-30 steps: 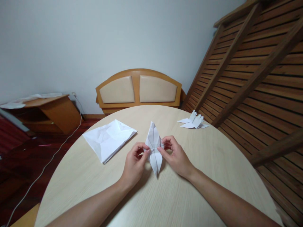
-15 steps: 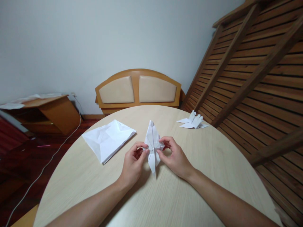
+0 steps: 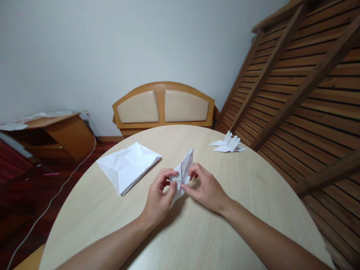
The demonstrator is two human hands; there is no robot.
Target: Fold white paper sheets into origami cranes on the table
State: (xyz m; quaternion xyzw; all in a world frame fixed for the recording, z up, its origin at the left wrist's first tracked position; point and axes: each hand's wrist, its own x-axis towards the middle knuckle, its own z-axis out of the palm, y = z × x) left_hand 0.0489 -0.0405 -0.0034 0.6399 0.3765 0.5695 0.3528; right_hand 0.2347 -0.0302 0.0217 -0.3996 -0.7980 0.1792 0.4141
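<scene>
Between my two hands is a piece of folded white paper [image 3: 184, 167], long and pointed, tilted with its upper tip leaning right. My left hand [image 3: 160, 189] pinches its left side between thumb and fingers. On the other side my right hand [image 3: 208, 189] has thumb and fingertips closed on the paper's right edge. Part of the lower point is hidden behind my left thumb. To the left lies a stack of creased white paper sheets [image 3: 131, 165]. Folded paper birds [image 3: 230, 144] stand near the table's far right edge.
The round pale wooden table [image 3: 225, 240] fills the lower view. Beyond it stands a headboard [image 3: 163, 103] with two cream panels. A slatted wooden frame [image 3: 303, 93] leans at the right. A low desk [image 3: 67, 131] and a white cable [image 3: 56, 197] are at the left.
The folded paper has turned from nearly upright to slanting, its top going right and its bottom left. Both hands still hold it, with the fingers slightly shifted.
</scene>
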